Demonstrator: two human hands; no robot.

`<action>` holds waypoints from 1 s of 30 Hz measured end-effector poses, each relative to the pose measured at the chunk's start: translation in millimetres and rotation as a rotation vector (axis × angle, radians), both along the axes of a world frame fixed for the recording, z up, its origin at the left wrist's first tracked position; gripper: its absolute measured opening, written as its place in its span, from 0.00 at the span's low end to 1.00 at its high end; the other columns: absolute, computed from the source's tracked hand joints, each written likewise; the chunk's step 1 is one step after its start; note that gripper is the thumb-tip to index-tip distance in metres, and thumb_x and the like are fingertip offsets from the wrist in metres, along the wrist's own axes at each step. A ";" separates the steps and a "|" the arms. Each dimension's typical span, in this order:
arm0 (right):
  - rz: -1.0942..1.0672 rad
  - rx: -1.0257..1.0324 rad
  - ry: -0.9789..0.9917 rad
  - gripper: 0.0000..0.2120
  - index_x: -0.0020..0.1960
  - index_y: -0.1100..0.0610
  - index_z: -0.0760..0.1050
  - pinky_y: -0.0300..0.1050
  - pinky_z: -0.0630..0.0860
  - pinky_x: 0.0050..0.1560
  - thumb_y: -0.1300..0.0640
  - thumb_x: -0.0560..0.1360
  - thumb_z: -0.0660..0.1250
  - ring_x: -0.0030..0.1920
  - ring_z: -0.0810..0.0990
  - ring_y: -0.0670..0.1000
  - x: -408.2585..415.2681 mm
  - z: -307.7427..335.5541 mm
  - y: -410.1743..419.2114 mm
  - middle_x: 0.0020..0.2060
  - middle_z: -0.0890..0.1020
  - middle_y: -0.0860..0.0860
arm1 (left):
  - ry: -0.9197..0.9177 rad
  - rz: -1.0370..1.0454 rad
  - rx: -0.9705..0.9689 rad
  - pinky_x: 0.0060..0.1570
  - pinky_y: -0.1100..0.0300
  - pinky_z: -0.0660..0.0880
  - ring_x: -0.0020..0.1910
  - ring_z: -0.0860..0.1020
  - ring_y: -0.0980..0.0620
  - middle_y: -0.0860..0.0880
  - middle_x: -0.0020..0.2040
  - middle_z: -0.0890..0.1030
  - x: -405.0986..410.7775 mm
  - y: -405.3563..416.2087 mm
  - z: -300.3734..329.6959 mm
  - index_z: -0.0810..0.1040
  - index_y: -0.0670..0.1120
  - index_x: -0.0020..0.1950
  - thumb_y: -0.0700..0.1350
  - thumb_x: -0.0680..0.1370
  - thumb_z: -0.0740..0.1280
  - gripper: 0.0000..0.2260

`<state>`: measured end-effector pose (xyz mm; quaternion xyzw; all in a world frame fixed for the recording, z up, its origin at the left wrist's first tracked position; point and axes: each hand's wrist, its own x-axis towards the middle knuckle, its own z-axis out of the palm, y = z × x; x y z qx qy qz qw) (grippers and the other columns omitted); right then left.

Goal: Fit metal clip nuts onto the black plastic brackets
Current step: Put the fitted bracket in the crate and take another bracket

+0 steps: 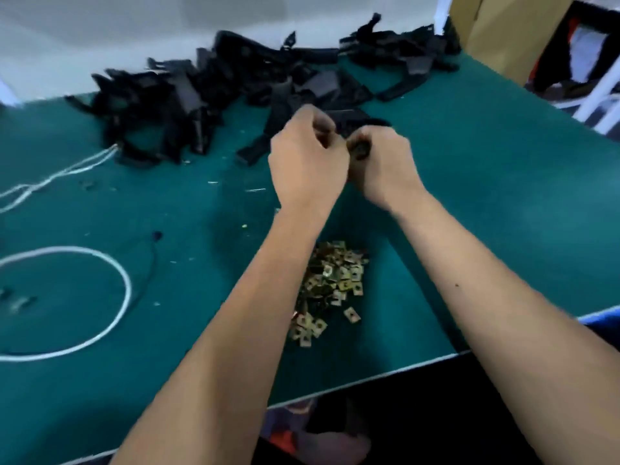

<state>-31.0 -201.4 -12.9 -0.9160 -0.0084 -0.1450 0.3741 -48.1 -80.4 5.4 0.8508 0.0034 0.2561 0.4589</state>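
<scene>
Both hands meet above the middle of the green table (469,182). My right hand (385,166) grips a black plastic bracket (360,150), mostly hidden in the fist. My left hand (307,159) has its fingers curled against the bracket's near end; whether it pinches a clip nut is hidden. A heap of brass-coloured metal clip nuts (330,283) lies on the table between my forearms. A long pile of black brackets (214,95) stretches along the far side of the table.
A white cable loop (124,290) and a white cord (57,174) lie on the left of the table. A thin black wire (152,260) runs beside the loop. Cardboard boxes (503,25) stand at the back right. The table's front edge (369,377) is close to my body.
</scene>
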 end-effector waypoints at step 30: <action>0.746 -0.200 0.085 0.06 0.49 0.48 0.80 0.33 0.73 0.42 0.56 0.75 0.76 0.41 0.80 0.42 2.1 17.6 94.4 0.47 0.81 0.42 | 0.199 -0.123 -0.914 0.54 0.40 0.82 0.48 0.85 0.39 0.36 0.51 0.84 30.7 135.4 -30.9 0.75 0.41 0.52 0.36 0.80 0.69 0.04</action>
